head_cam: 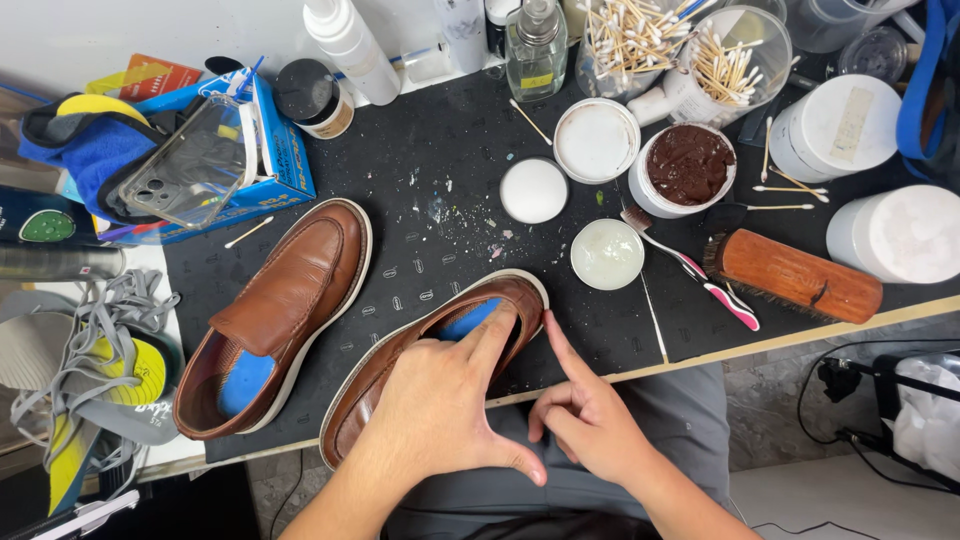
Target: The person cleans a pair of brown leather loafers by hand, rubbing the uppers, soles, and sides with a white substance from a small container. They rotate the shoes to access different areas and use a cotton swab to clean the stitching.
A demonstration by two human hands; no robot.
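- A brown leather shoe (400, 370) with a white sole is lain on its side at the near edge of the black work mat (440, 215), its opening turned upward and a blue insole visible inside.
- The left hand (440, 410) is laid over the shoe's opening; the fingers are extended and pressed into the interior, not clenched.
- The right hand (585, 420) is placed just beside the shoe's heel end; the index finger is stretched out against the sole edge, the remaining fingers are curled in, and nothing is gripped.
- A second brown shoe (275, 315) is stood upright to the left, apart from the first.
- Beyond the hands, an open tub of brown paste (688, 167), a small open tin of pale wax (607, 254), a wooden brush (795, 275) and a toothbrush (690, 268) are noted.
- A clear phone case (190, 170) is rested on a blue box at far left.
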